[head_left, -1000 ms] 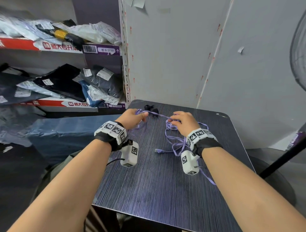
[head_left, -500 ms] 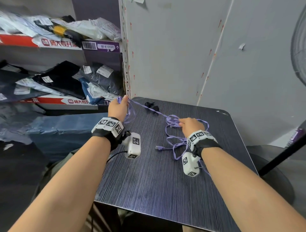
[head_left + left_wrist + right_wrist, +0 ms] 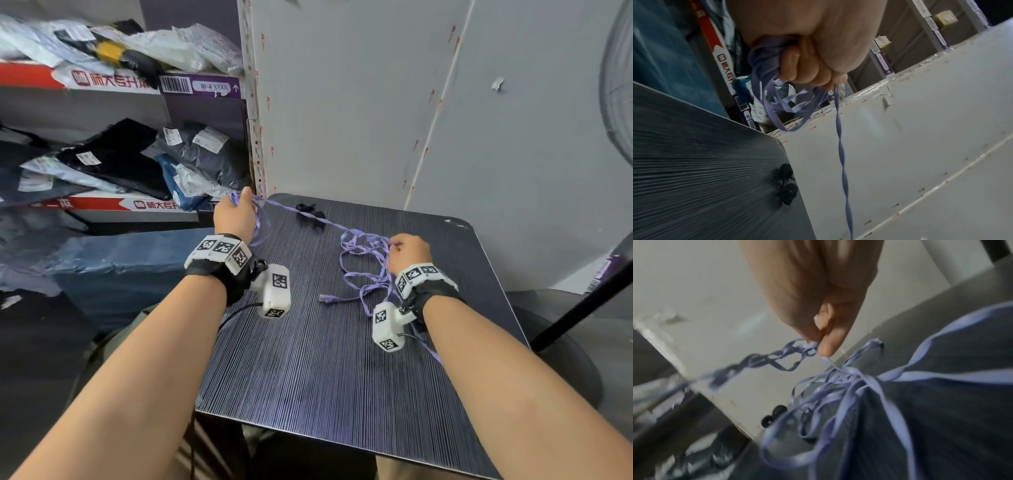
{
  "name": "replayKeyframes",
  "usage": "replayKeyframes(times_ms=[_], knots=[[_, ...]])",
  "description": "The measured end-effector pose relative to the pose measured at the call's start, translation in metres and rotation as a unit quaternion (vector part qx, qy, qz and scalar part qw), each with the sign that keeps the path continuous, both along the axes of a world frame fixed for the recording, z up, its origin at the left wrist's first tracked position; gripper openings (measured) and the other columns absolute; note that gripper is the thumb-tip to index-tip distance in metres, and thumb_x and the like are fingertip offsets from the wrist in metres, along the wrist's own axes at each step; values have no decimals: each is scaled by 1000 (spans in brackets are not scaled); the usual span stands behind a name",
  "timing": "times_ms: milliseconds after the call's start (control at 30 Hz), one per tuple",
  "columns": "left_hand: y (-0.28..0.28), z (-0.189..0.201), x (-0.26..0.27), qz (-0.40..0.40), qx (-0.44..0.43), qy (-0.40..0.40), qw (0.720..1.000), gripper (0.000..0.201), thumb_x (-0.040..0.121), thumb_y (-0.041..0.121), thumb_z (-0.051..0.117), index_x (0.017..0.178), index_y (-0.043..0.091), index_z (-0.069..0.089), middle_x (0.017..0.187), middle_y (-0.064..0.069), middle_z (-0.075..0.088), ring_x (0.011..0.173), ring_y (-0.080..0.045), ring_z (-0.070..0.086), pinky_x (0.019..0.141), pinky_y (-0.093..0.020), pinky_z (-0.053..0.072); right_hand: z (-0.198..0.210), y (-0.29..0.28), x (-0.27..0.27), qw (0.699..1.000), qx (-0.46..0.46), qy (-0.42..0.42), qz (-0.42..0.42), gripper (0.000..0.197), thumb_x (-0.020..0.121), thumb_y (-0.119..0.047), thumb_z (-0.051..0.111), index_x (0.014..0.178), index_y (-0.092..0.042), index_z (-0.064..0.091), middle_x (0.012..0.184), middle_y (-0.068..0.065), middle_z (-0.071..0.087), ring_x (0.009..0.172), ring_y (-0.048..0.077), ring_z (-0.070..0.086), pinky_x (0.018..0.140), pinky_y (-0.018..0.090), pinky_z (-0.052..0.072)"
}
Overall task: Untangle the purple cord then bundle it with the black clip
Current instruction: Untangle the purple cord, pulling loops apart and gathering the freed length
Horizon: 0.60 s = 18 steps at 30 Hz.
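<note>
A flat purple cord lies in a loose tangle on the dark striped table. My left hand is raised at the table's far left corner, fist curled round several cord loops. A twisted strand runs taut from it to my right hand, which pinches the cord between thumb and forefinger above the tangle. One plug end lies on the table. The black clip rests near the far edge, under the taut strand, also in the left wrist view.
A grey wall panel stands right behind the table. Shelves with bagged parcels fill the left. A blue wrapped bundle sits low beside the table's left edge. A black stand leg crosses at the right.
My left hand has lifted and pulled the cord back to the far left corner, drawing a strand taut. My right hand kept its pinch at the tangle, which has loosened and spread.
</note>
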<state>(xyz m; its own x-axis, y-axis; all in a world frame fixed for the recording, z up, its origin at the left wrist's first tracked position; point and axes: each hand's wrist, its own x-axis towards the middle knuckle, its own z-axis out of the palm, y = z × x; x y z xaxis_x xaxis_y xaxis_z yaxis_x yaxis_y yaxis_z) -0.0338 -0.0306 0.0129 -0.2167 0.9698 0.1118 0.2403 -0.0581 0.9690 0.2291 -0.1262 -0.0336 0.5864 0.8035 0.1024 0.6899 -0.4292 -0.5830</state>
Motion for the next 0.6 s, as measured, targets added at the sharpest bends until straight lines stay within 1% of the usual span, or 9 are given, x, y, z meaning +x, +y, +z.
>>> replayKeyframes(times_ms=[67,100,133,200,300,367,433,533,600], knots=[[1,-1,-2,14,-3,-3,1000,41,95,32,47,91,-8,56,94,-29,60,100,-40,58,86,-42,45,-2,0,0,991,71,110,-27,21,93,-4,44,99,-6,63,89,16,68,68,29,66,68,39,58],[2,-2,-3,16,-2,-4,1000,45,95,32,47,98,-11,56,102,-33,60,102,-41,58,86,-42,45,-1,-1,-1,981,107,159,-36,18,93,-2,45,100,-4,61,87,14,66,60,24,65,61,32,59],[3,-3,-4,14,0,-1,1000,45,95,32,47,99,-11,56,103,-33,59,101,-41,58,84,-41,45,0,-1,-1,968,140,200,-48,17,93,0,46,100,-3,60,84,12,63,55,18,63,51,23,56],[2,-5,-3,8,1,11,1000,36,96,31,46,88,-3,54,90,-24,56,88,-33,56,77,-34,39,1,-1,-1,944,198,253,-78,15,91,3,49,100,-1,61,84,11,62,47,9,61,41,12,48],[1,-6,-3,4,-3,29,1000,31,96,31,44,82,4,49,83,-14,51,77,-24,47,72,-29,34,0,2,1,910,266,298,-115,14,89,6,53,98,1,62,85,10,62,41,-3,59,43,8,46],[2,-8,-3,3,2,41,999,32,97,30,44,81,3,49,82,-14,51,76,-24,46,70,-29,34,1,2,1,884,306,324,-142,14,88,8,52,97,3,62,88,12,62,48,1,62,45,7,47],[1,-9,-3,4,0,36,999,33,97,32,44,83,3,50,83,-15,53,76,-24,48,70,-28,33,4,2,3,863,326,347,-167,15,88,8,52,96,2,63,91,15,63,60,12,64,47,9,49],[3,-12,-5,5,3,46,999,40,97,33,45,93,-5,57,95,-24,60,87,-34,56,74,-30,36,4,4,8,855,316,359,-200,21,86,1,50,92,-8,68,81,13,64,52,13,57,46,20,46],[4,-14,-6,6,-5,48,999,44,97,33,45,99,-8,58,100,-26,61,94,-35,58,76,-31,37,5,6,9,852,315,350,-229,24,82,-3,49,87,-14,71,78,11,65,51,15,52,51,26,44]])
